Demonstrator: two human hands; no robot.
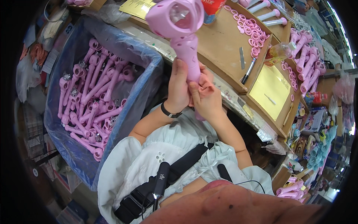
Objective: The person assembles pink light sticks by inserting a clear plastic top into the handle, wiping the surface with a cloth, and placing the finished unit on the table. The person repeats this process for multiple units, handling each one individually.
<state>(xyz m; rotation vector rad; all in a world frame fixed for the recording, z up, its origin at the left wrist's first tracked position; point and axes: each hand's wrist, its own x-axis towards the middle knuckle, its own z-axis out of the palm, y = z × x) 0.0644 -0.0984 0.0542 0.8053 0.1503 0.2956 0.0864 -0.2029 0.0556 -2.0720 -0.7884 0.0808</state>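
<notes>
We see the pink wand (189, 54) in the middle of the scene, its bulky head toward the far side, with the fingers of the left hand (178, 87) clamped on its handle. The right hand (208, 101) has its fingers closed on a salmon cloth (206, 86) against that handle (thumb uppermost), while we find a blue-lined bin (151, 50) of similar wands (89, 93) left and a cardboard tray (220, 46) with pink rings (255, 36) right.

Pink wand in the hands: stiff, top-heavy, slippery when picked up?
Probably stiff: the pink wand stands straight above the left hand and right hand without sagging. Likely top-heavy: its head looks much wider than its handle. Perhaps slippery: its surface looks smooth.
</notes>
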